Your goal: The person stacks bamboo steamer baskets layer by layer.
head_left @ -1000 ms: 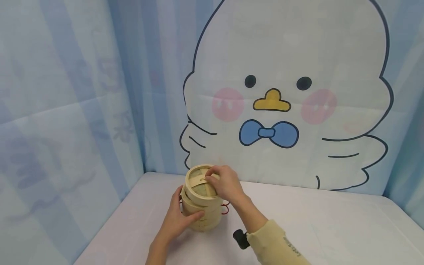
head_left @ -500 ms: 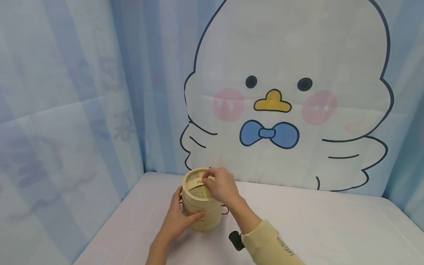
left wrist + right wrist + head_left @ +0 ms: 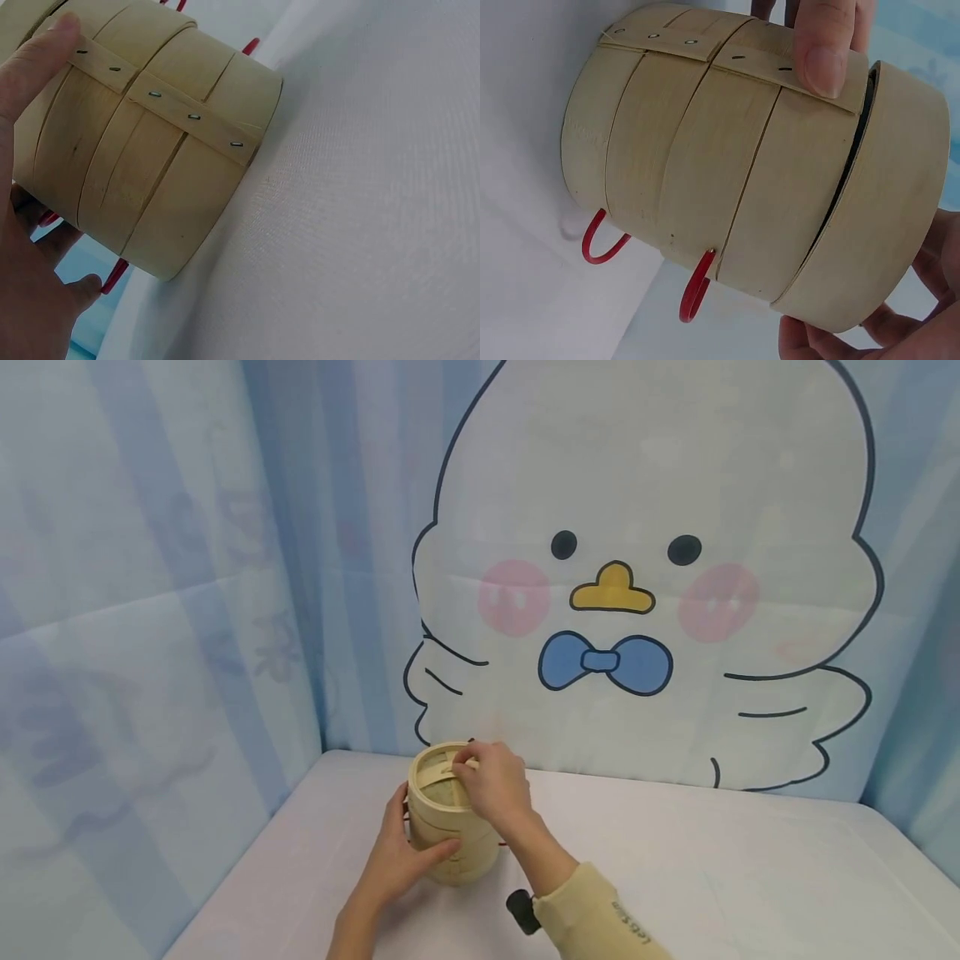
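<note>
A bamboo steamer (image 3: 476, 857) of two stacked tiers stands upright on the table, with red loop handles (image 3: 692, 291) on its sides. Its round lid (image 3: 442, 793) sits on top; in the right wrist view a thin dark gap shows between the lid (image 3: 889, 199) and the upper tier. My left hand (image 3: 401, 850) grips the steamer's left side, thumb across the front and fingers behind. At the top, my right hand (image 3: 497, 783) pinches the lid's small handle; its fingertips are partly hidden in the head view.
The steamer rests on a white-covered table (image 3: 675, 868), left of the middle. Behind hangs a cloth backdrop (image 3: 615, 710) with a cartoon bird, and a blue striped curtain (image 3: 150, 652) is at the left. A black device (image 3: 522, 912) is by the right sleeve.
The right hand has moved down and left with the lid, which was raised and tilted and now sits level on the upper tier. The left hand keeps its grip.
</note>
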### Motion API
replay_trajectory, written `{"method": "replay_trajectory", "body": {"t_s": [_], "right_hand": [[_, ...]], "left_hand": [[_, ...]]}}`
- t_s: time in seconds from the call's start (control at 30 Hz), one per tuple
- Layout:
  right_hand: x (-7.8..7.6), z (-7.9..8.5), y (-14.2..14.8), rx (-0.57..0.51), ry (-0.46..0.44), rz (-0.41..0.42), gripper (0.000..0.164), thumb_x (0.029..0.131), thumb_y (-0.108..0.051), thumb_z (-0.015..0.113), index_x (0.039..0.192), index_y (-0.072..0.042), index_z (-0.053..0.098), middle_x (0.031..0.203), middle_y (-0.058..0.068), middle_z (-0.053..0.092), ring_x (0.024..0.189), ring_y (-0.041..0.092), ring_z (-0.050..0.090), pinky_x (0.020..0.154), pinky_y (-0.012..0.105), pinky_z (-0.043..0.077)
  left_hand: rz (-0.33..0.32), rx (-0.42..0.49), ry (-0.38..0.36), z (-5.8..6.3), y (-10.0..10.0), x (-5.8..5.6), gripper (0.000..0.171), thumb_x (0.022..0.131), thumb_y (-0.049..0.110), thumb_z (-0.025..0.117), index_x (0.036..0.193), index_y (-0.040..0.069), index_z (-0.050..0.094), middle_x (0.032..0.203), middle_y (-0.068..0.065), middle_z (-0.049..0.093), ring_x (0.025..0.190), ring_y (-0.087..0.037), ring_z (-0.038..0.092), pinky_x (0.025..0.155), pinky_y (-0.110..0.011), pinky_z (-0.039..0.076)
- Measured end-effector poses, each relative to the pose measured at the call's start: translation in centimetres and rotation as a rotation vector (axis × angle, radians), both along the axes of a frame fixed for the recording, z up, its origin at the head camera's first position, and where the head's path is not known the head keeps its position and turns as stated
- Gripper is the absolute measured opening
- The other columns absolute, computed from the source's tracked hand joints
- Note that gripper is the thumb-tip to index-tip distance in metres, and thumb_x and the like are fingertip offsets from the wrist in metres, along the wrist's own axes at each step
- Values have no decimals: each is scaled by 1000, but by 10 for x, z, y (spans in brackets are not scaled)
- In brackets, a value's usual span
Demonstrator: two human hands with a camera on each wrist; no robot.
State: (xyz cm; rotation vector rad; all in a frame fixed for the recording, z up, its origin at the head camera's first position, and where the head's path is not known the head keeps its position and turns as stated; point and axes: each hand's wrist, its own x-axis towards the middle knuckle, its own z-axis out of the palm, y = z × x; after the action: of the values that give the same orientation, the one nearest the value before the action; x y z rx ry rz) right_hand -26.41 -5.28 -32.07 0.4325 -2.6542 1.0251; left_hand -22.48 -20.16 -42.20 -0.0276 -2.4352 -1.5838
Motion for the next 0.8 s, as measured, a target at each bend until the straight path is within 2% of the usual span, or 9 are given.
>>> {"method": "replay_trajectory", "body": {"t_s": [0.3,0.8], "right_hand": [[3,-1,-7,39,-14,-47,5,88,-25,66,86,-21,68,94,4,56,85,28,52,60,42,45],[5,-1,-11,79,-6,-117,6,88,-29,66,87,-24,69,97,4,58,86,31,52,64,49,46]], "left_hand": [[3,7,9,-1,-1,-1,113,66,46,82,148,11,13,145,-12,28,129,-31,32,101,-57,29],[-5,1,22,0,-1,-1,112,66,46,81,148,11,13,144,-12,28,128,-31,33,102,-57,28]]}}
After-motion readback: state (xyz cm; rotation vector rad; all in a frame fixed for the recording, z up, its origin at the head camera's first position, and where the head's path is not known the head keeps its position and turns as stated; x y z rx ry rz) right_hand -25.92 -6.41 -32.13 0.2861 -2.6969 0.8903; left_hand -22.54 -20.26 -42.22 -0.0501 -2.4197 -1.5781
